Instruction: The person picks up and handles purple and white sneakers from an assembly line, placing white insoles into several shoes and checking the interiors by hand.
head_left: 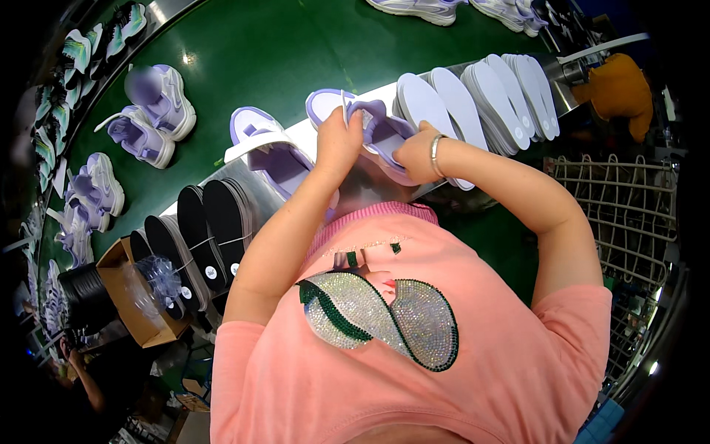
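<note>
In front of me a lavender and white sneaker (388, 134) rests on the work ledge, its opening toward me. My left hand (339, 142) grips the sneaker near its tongue, where a white strip stands up between the fingers. My right hand (419, 157), with a bracelet on the wrist, is closed on the sneaker's heel end; some fingertips are hidden at the opening. Left of it sits a matching sneaker (285, 172) with a white strip across its top. White insoles (423, 100) in stacks stand just right of my hands.
Black insoles (225, 222) in tied bundles stand at the left, beside a cardboard box (133, 318) with clear plastic. More sneakers (164, 103) lie on the green surface (259, 55) beyond. A wire rack (614, 214) is at my right. Another person's arm (87, 379) shows lower left.
</note>
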Motion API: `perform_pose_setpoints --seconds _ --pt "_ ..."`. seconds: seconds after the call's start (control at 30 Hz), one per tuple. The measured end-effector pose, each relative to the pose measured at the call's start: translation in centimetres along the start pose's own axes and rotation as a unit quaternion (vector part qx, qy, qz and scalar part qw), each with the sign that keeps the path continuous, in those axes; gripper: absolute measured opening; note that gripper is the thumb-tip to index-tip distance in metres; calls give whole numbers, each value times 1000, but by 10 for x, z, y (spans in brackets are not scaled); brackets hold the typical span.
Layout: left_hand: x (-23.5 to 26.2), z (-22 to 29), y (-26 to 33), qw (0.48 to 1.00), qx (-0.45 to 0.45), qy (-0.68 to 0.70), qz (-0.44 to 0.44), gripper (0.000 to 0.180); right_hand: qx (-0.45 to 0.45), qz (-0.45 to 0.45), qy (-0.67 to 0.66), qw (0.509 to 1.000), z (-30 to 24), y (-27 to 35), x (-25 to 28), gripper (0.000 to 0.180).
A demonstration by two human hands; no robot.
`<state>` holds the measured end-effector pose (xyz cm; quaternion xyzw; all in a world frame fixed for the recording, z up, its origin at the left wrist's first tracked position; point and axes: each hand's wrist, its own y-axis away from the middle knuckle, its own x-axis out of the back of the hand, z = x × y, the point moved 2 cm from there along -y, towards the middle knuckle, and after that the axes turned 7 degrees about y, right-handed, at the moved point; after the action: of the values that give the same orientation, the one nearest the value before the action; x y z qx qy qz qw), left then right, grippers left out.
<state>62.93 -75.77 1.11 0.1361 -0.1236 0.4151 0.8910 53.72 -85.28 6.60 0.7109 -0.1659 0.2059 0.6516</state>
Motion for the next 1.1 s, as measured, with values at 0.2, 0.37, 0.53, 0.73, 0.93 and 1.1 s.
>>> perform_pose_setpoints --seconds 0.2,0.37,0.53,0.73,0.93,1.1 --pt "-6 3 0 999 25 14 -19 30 9 0 37 999 9 -11 -39 28" --pt "0 3 16 993 58 94 -35 25 27 135 -111 984 11 19 -20 23" --pt "3 -1 35 973 91 208 -48 22 20 473 -302 828 42 79 14 22" --pt "0 8 27 980 74 170 -64 23 -1 271 -136 953 6 61 -24 21" --pt "-8 3 6 987 91 124 -48 26 -42 54 -71 995 10 2 -43 22" --pt "-15 -9 -1 982 99 160 -26 29 -3 75 -70 995 11 -1 -47 24"
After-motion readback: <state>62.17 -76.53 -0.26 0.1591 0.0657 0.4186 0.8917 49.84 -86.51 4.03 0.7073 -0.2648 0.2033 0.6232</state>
